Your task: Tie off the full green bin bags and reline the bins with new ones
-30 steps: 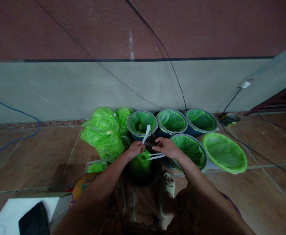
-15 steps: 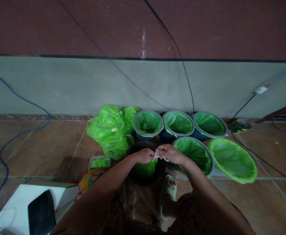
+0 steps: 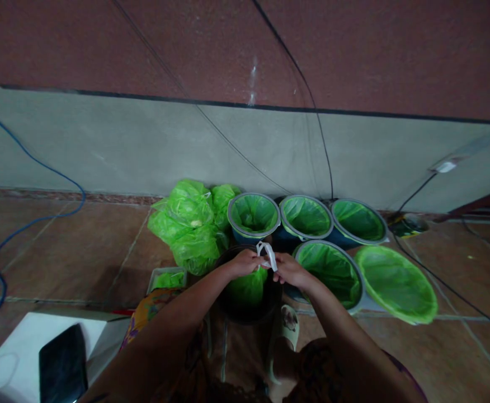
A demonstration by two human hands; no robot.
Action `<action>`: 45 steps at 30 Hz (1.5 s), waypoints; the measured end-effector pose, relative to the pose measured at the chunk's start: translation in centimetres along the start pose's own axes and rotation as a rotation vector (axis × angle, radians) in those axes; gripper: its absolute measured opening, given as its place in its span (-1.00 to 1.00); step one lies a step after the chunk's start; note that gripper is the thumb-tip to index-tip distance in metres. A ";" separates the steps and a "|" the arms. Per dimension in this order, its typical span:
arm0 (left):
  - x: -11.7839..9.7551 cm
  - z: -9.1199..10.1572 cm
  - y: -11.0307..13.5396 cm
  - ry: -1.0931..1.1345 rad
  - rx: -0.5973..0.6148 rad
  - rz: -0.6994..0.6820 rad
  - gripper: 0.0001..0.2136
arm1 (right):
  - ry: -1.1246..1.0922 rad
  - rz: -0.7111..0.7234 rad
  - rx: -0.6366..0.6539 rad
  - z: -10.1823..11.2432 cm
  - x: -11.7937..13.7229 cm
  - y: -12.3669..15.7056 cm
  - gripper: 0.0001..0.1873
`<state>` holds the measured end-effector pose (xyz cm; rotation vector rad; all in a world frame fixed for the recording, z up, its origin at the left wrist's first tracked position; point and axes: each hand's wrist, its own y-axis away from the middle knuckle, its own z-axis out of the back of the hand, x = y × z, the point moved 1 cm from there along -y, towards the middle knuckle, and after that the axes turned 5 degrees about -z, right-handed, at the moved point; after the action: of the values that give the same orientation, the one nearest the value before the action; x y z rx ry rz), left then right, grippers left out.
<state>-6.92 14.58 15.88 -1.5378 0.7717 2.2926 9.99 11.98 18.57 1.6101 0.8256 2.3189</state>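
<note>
My left hand [image 3: 244, 262] and my right hand [image 3: 289, 270] meet over a dark bucket [image 3: 230, 304] that holds a green plastic bag [image 3: 247, 287]. Both hands pinch a white strip [image 3: 267, 253] that loops up between them at the bag's neck. The fingers of each hand are closed on the strip.
Several blue buckets lined with green bags [image 3: 254, 215] stand along the grey wall, with one green-lined tub [image 3: 396, 276] at the right. Tied green bags [image 3: 189, 225] are heaped at the left. A white box with a black phone [image 3: 62, 365] lies bottom left. Cables [image 3: 27, 224] cross the tiled floor.
The white strip's long ends, stretched apart a second ago, are now drawn into a small loop between my hands. My hands have come together over the bag.
</note>
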 end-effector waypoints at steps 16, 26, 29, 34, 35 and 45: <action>-2.2 1.8 0.4 -0.365 0.076 -0.414 -0.85 | 0.180 0.043 0.063 1.5 -0.6 0.4 -0.83; -3.9 1.6 1.8 -0.939 -0.085 -0.827 -0.85 | -0.216 0.201 0.099 -0.7 1.0 -0.1 -0.82; -3.7 1.7 1.9 -0.975 -0.202 -0.879 -0.84 | -0.272 0.145 0.150 -0.3 1.3 0.3 -0.77; -3.5 1.7 1.9 -0.913 -0.372 -0.865 -0.81 | -0.304 0.191 0.179 0.1 1.4 0.6 -0.68; -3.5 1.7 1.9 -0.897 -0.374 -0.861 -0.81 | -0.296 0.184 0.161 0.1 1.4 0.6 -0.68; -3.2 1.0 1.7 -0.627 -0.263 -0.699 -0.83 | -0.095 0.231 -0.211 0.2 1.3 -0.6 -0.86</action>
<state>-7.27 13.91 19.53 -0.8538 -0.2133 2.1437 9.62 13.16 19.35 1.7843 0.3768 2.3624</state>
